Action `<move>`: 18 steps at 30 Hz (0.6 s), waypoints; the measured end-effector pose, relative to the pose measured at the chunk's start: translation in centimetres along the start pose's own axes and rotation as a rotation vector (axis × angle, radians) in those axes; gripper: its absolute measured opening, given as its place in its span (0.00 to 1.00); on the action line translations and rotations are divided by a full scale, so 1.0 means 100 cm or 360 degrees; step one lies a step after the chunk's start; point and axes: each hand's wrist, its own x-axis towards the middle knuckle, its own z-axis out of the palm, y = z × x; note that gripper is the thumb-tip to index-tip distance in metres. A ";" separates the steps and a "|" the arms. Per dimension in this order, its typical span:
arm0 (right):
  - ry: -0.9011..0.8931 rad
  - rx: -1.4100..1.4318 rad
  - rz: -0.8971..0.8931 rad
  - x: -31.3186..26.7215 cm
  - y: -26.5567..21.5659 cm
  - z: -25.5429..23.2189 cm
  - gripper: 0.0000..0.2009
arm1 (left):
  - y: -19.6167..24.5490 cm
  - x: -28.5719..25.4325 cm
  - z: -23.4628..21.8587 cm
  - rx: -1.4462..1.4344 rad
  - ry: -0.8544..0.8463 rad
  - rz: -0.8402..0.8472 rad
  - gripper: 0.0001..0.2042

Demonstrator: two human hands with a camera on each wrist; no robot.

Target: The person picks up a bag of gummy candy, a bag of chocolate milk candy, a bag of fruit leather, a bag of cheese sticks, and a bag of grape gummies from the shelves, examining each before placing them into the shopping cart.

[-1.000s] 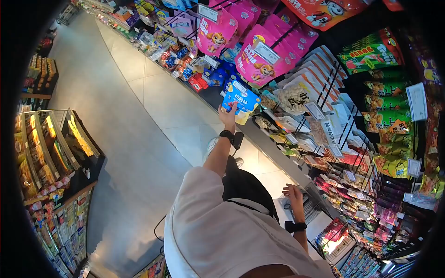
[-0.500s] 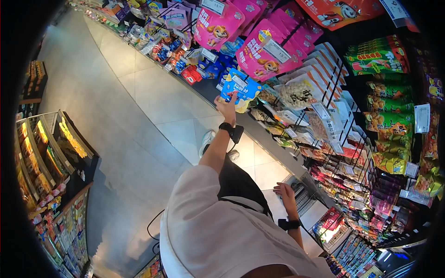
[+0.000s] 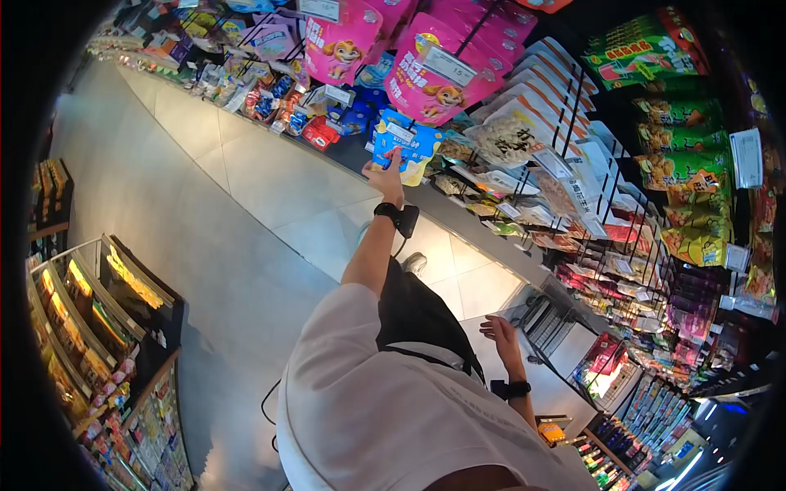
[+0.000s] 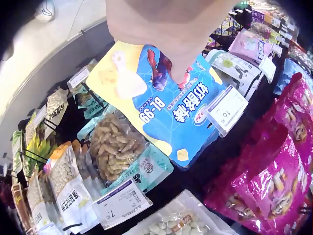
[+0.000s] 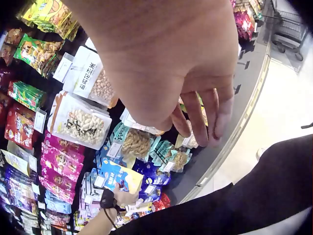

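A blue and yellow bag of cheese sticks hangs at the snack rack, a 16.90 price tag overlapping its side in the left wrist view. My left hand grips the bag by its edge, one digit lying across the printed front and the others hidden behind it. Held low by my body, my right hand has nothing in it. Its fingers hang relaxed and slightly bent in the right wrist view, in front of the shelves.
Pink snack bags hang just above the cheese sticks. Peanut packs on hooks with price tags line the rack beside it. A metal shopping cart stands near my right hand. Across the aisle floor is a low shelf.
The head view has shifted, moving the shelves within it. My left hand keeps its grip on the blue bag, which stays at the rack; my right hand still hangs low.
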 end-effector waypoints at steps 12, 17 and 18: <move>0.0108 0.0105 0.0071 -0.014 0.024 0.013 0.19 | 0.009 0.009 0.020 0.0291 -0.0018 -0.0003 0.44; 0.0140 0.0146 0.0117 -0.030 0.025 0.014 0.18 | -0.052 0.030 0.015 0.0534 -0.0039 -0.0222 0.44; 0.0139 0.0165 0.0122 -0.033 0.029 0.013 0.18 | -0.091 0.043 0.010 0.0592 -0.0065 -0.0185 0.44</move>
